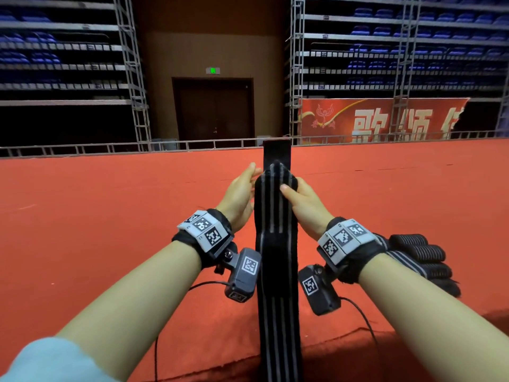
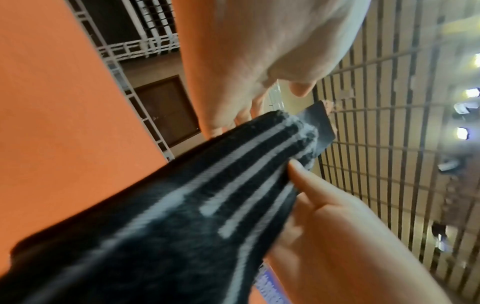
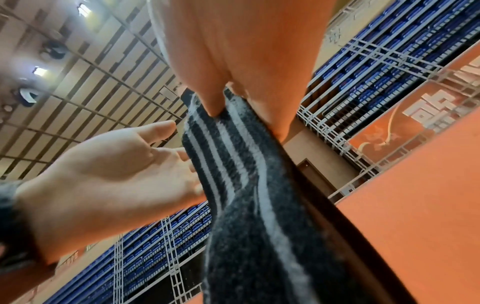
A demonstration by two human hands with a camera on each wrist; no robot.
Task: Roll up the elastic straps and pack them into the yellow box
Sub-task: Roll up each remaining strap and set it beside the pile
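Observation:
A long black elastic strap (image 1: pixel 276 244) with grey stripes hangs upright between my raised hands, and its lower part runs down past the front edge of the red surface. My right hand (image 1: pixel 289 187) pinches the strap's folded top, thumb on the striped face (image 3: pixel 213 102). A plain black end tab (image 1: pixel 276 155) sticks up above the pinch. My left hand (image 1: pixel 252 175) is open beside the strap's left edge, fingers straight, palm facing it (image 3: pixel 116 164). In the left wrist view the strap (image 2: pixel 207 195) runs under the right thumb (image 2: pixel 306 179). The yellow box is not in view.
Several rolled black-and-grey straps (image 1: pixel 421 257) lie on the red carpeted surface (image 1: pixel 110 216) behind my right wrist. The surface's front edge (image 1: pixel 358 334) drops off near me. A metal railing (image 1: pixel 82 147) borders the far side. Thin cables hang from the wrist cameras.

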